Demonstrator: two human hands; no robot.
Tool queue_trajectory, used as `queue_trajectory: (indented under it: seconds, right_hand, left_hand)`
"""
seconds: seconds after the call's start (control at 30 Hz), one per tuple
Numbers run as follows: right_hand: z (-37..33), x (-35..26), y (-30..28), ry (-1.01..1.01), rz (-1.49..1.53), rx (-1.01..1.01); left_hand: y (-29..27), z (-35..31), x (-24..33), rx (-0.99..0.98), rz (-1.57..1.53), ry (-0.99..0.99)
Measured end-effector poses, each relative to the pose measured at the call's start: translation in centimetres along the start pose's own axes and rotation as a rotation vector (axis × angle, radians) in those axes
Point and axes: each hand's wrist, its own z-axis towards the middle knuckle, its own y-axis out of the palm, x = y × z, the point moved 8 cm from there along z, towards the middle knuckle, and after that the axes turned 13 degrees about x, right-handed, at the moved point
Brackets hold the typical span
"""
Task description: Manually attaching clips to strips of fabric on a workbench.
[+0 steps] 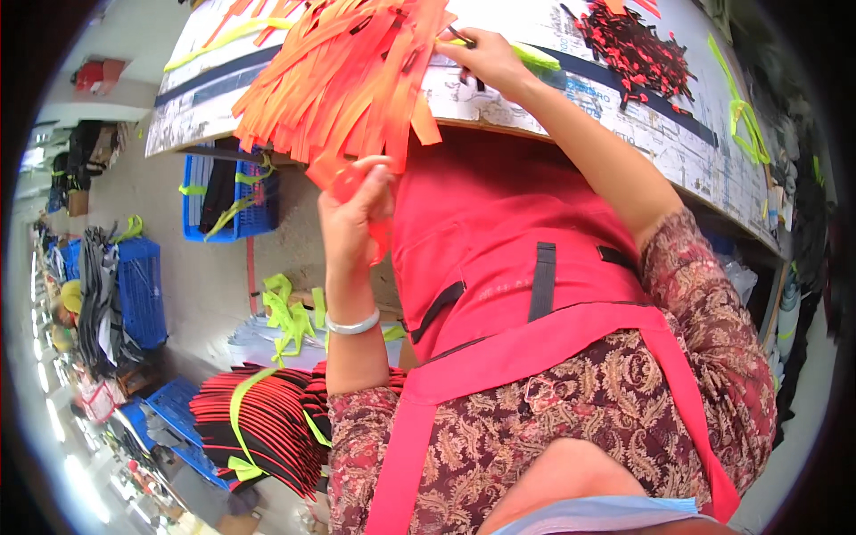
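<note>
Many flat orange fabric strips (312, 80) lie in a thick bundle on the table (499, 105), their ends hanging over its near edge. My left hand (355, 214) is closed around orange strip ends just in front of that edge, and some orange material shows below the fist. At the right side of the bundle, my right hand (493, 61) pinches a small dark piece (460, 37) whose kind I cannot make out. Dark bits are attached to some strips near it.
A heap of small black-and-red pieces (633, 53) lies on the table's right part, with a yellow-green strap (747, 129) beyond it. Blue crates (259, 209) stand at left. Stacked black-and-red panels (259, 419) tied with yellow-green strips sit at lower left.
</note>
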Motion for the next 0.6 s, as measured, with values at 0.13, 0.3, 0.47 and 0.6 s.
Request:
queue_trajectory:
  seconds: [0.13, 0.3, 0.47, 0.6]
  right_hand:
    - [-8.8, -3.0, 0.7, -0.06, 0.05, -0.246]
    - [-14.1, -6.5, 1.2, -0.282, -0.009, -0.366]
    - [-14.3, -5.2, 0.4, -0.241, -0.018, -0.357]
    - [-15.1, -5.4, -0.3, -0.375, 0.005, -0.301]
  left_hand:
    - [2.4, -0.8, -4.5, -0.202, -0.122, -0.346]
    - [4.8, -1.3, -6.3, -0.261, -0.034, -0.442]
    - [6.3, -1.8, -6.9, -0.318, 0.053, -0.507]
    - [6.0, -1.9, -8.3, -0.327, 0.149, -0.513]
